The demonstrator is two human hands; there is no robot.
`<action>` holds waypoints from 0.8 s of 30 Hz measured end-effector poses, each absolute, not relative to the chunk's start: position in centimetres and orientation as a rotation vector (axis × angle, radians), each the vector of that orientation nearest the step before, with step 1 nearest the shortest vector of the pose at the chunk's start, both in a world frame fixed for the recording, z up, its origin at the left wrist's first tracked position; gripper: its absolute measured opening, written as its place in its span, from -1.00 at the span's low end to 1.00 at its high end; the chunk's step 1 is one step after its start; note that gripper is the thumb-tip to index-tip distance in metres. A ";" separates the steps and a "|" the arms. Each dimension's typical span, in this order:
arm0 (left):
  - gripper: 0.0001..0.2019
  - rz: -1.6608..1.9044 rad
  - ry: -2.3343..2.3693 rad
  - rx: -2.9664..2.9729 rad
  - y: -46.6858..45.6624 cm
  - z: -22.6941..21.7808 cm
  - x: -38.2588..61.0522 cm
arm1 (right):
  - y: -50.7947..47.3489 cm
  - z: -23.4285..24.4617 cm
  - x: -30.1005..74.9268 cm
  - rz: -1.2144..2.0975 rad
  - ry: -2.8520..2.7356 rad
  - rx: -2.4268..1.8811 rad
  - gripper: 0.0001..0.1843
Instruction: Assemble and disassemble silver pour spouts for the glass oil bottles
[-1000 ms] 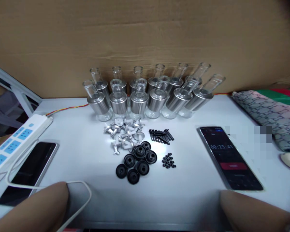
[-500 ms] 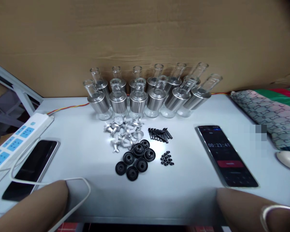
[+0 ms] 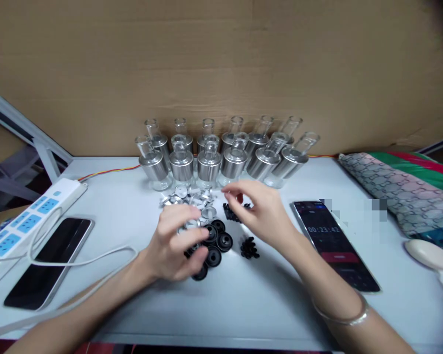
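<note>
My left hand (image 3: 175,243) hovers over the left side of a cluster of round black caps (image 3: 225,242), fingers curved and apart; I see nothing in it. Several caps are partly hidden beneath it. Farther right, my right hand (image 3: 262,209) reaches in above a pile of thin black pieces (image 3: 230,212), its thumb and fingers apart with nothing visible between them. Shiny silver metal parts (image 3: 208,213) lie heaped between and behind both hands. A small bunch of tiny black parts (image 3: 249,248) rests below my right wrist.
Two rows of glass bottles with metal sleeves (image 3: 208,162) stand at the back, before a cardboard wall (image 3: 221,59). At left are a power strip (image 3: 27,221), a dark phone (image 3: 51,260) and a white cable (image 3: 96,256). A phone showing a timer (image 3: 335,243) lies right, near a patterned cushion (image 3: 387,187).
Both hands have come into view from the front edge and moved forward over the parts; before, only the forearms showed. The view has tilted up slightly.
</note>
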State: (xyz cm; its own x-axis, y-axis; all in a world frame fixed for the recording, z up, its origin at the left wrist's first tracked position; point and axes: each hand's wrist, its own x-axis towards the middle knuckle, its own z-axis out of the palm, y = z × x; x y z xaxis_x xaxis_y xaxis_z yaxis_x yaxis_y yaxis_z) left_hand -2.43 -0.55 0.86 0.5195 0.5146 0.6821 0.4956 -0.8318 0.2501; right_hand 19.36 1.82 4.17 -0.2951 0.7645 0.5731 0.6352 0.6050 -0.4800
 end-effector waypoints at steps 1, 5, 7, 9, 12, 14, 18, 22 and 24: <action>-0.85 1.297 0.876 2.711 0.0 0.6 -2.5 | 1.9 3.1 19.3 0.220 -2.087 -1.106 -0.87; -0.85 1.190 0.996 2.629 1.5 -0.7 -2.9 | 1.8 0.7 19.9 0.240 -2.203 -1.144 -0.85; -0.84 1.069 1.016 2.599 1.5 -1.4 -3.1 | 1.7 0.7 20.4 0.263 -2.208 -1.141 -0.84; -0.81 0.956 1.020 2.584 1.5 -1.8 -3.1 | 1.6 1.1 20.7 0.366 -2.194 -1.143 -0.84; -0.77 0.817 1.038 2.556 1.5 -1.9 -3.1 | 1.2 1.6 20.3 0.554 -2.232 -1.156 -0.78; -0.77 0.782 1.038 2.551 1.6 -1.9 -3.0 | 1.0 1.6 19.9 0.650 -2.276 -1.146 -0.70; -0.76 0.763 1.032 2.570 1.7 -1.8 -2.9 | 0.6 1.1 19.3 0.714 -2.280 -1.158 -0.63; -0.79 0.825 0.994 2.574 1.6 -1.7 -2.9 | 0.5 1.3 19.3 0.719 -2.259 -1.209 -0.61; -0.81 0.903 0.973 2.574 1.6 -1.7 -3.0 | 0.5 1.6 19.5 0.710 -2.260 -1.219 -0.61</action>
